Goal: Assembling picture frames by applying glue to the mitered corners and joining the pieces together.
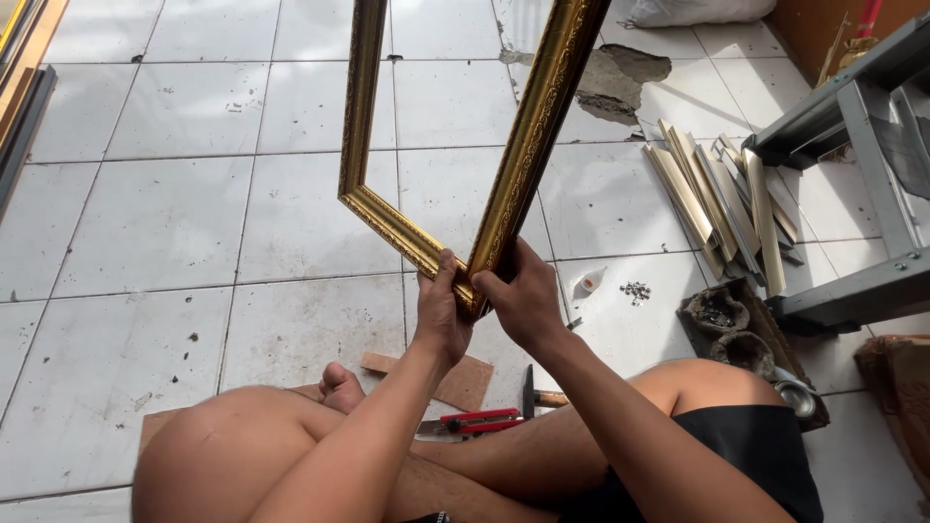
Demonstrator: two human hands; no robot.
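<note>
Bare knees and crossed legs fill the bottom of the head view, the person sitting on the white tiled floor (165, 223). Both forearms rise from there to a gold ornamental picture frame (518, 155), held up in the air above the floor with one mitred corner pointing down toward the lap. The left hand (441, 315) wraps that lower corner from the left side, thumb up along the moulding, its grip closed firmly on the frame. The right hand (523, 300) clasps the same corner from the right, fingers curled round the long rail that slants up and out of the top of the view; its grip is likewise closed on the frame. The two hands sit just beside each other, almost touching at the joint.

Under the arms, on the floor between the legs, lie a red utility knife (475, 421) and a hammer (535, 392), near a flat piece of brown board (465, 383). Further right are a small white glue bottle (591, 281) and a little heap of small metal fasteners (635, 290), then a bundle of pale moulding offcuts (717, 199). A grey metal stand (862, 165) occupies the right edge. A broken patch in the tiles (610, 87) shows beyond the frame.
</note>
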